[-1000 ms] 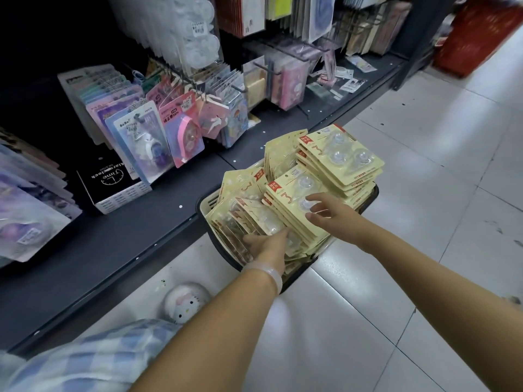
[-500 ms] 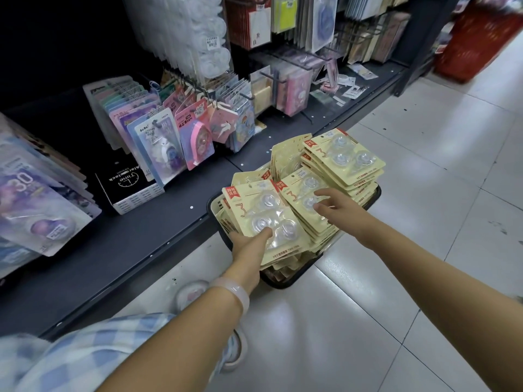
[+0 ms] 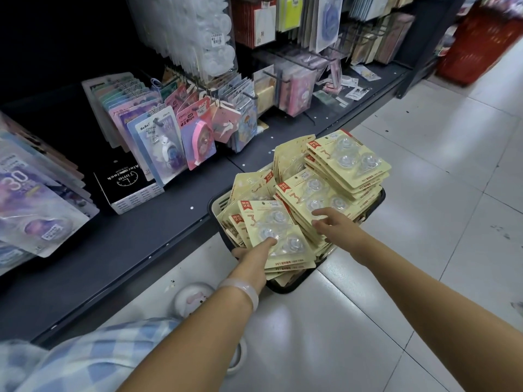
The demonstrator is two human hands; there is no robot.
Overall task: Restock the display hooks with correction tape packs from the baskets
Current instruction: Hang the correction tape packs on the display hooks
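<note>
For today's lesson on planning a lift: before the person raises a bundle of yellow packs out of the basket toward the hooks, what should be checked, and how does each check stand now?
1. Left hand has the near bundle of yellow packs: ok, thumb on top, fingers beneath.
2. Right hand has a grip: not ok, its fingers only lie on the middle stack.
3. Far stack is stable: cannot tell; it overhangs the basket rim.
4. Bundle is free of loose packs: cannot tell; others lie tucked underneath.
5. Hook for these packs is free: cannot tell; hooks in view carry other goods.
</note>
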